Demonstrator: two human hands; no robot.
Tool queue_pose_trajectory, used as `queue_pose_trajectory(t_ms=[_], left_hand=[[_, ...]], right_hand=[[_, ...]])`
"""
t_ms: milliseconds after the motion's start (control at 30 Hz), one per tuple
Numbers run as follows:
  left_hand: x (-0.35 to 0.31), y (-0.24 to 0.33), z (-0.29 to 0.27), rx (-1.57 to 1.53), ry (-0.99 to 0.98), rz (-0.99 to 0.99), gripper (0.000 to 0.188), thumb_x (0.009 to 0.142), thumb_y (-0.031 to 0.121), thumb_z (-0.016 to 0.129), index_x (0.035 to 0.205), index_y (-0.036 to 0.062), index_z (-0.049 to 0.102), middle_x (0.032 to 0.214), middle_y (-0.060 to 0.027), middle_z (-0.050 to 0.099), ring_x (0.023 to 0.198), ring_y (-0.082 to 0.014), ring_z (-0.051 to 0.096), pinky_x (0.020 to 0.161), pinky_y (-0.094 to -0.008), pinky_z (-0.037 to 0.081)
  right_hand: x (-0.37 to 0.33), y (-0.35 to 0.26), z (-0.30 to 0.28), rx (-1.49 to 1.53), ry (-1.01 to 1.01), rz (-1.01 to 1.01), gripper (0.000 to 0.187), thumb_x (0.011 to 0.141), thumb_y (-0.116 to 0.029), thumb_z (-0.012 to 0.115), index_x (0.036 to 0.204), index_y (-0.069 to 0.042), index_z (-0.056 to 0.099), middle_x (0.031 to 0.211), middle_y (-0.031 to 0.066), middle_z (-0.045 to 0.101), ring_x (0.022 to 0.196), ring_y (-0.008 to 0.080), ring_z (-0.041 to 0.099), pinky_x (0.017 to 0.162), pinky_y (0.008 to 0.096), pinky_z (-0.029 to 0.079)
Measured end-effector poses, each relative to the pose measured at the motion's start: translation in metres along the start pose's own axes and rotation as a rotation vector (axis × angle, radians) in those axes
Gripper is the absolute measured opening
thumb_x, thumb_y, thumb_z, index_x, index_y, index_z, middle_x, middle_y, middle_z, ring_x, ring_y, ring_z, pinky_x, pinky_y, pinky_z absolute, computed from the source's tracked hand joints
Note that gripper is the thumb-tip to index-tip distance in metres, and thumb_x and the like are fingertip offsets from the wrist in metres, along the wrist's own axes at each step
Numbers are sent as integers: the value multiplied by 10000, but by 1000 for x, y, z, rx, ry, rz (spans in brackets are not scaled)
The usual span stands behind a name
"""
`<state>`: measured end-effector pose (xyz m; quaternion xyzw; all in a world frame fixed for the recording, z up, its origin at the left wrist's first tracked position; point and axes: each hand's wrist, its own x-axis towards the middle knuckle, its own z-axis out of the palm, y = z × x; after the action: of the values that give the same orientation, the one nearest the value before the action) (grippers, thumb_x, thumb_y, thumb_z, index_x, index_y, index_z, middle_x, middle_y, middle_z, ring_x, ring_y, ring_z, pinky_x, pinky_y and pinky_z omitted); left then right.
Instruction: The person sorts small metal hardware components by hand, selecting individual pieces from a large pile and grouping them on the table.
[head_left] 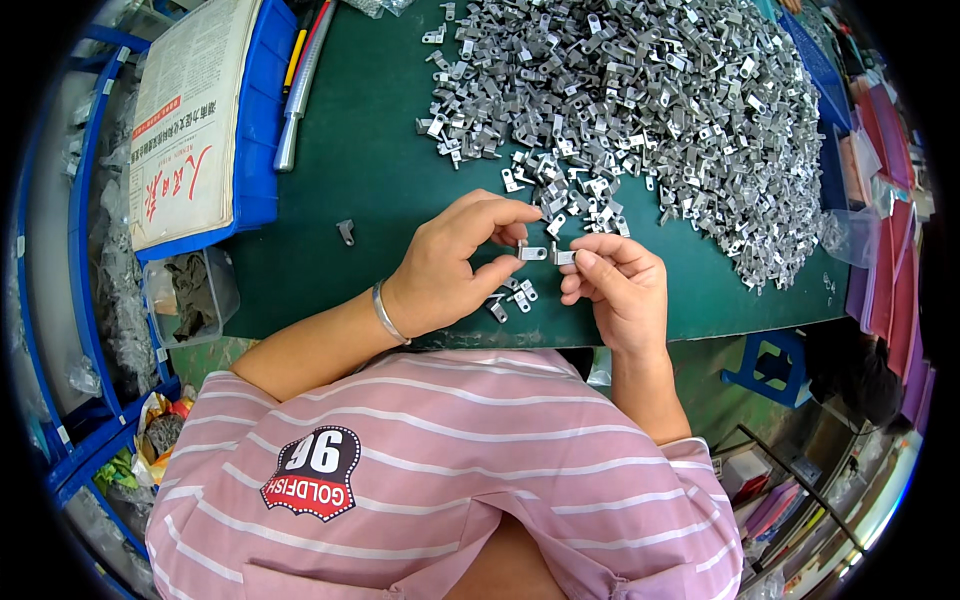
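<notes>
My left hand, with a metal bangle at its wrist, is curled with thumb and fingertips around a small silver metal bracket that has a hole in its flat tab. Just to the right, my right hand pinches a second metal bracket of the same kind between thumb and fingers. The two brackets are close together, with a narrow gap between them. Below my left fingers a few loose brackets lie near the table's front edge. One lone bracket lies farther left.
A big heap of metal brackets covers the far right of the green table. At left are a blue tray with newspapers, a clear plastic box and a silver tube. A blue stool stands at right.
</notes>
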<state>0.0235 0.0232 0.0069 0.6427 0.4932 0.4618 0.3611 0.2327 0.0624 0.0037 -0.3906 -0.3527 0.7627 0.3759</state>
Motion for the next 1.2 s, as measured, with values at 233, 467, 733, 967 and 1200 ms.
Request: queue_pose_trajectory(t_ms=[233, 467, 733, 967, 1200], left_hand=[[-3, 2, -1, -18, 12, -16, 416, 725, -82, 684, 1109, 55, 602, 960, -76, 605, 817, -182, 641, 725, -283, 533], [-15, -3, -15, 192, -193, 25, 155, 732, -44, 699, 865, 27, 667, 920, -78, 606, 821, -209, 610, 698, -299, 502], [-7, -4, -17, 265, -196, 99, 135, 765, 8, 693, 894, 22, 659, 930, -100, 605, 832, -260, 603, 749, -336, 490], [25, -11, 6, 385, -79, 189, 265, 738, -21, 688, 990, 16, 616, 969, -114, 577, 873, -294, 594, 749, -358, 491], [27, -20, 12, 493, -95, 221, 229, 717, -11, 708, 914, 10, 594, 902, -111, 569, 832, -294, 589, 731, -362, 488]], right_hand=[[-3, 6, 5, -192, -34, -248, 102, 852, 60, 632, 951, 61, 656, 901, 148, 684, 788, 195, 679, 687, 269, 574], [-5, 12, 7, -1014, -240, -725, 152, 723, 49, 711, 859, -9, 674, 890, 126, 672, 775, 278, 641, 695, 333, 521], [19, 6, 11, -1383, 23, -824, 212, 743, 23, 691, 948, -20, 655, 875, 111, 617, 769, 288, 581, 667, 355, 486], [7, 2, 2, -404, -15, -152, 140, 870, -12, 642, 1008, 11, 648, 823, 66, 631, 696, 114, 607, 581, 232, 502], [2, 4, -13, 202, -156, 167, 180, 906, -25, 601, 1070, 48, 606, 883, 137, 671, 699, 159, 658, 569, 251, 563]])
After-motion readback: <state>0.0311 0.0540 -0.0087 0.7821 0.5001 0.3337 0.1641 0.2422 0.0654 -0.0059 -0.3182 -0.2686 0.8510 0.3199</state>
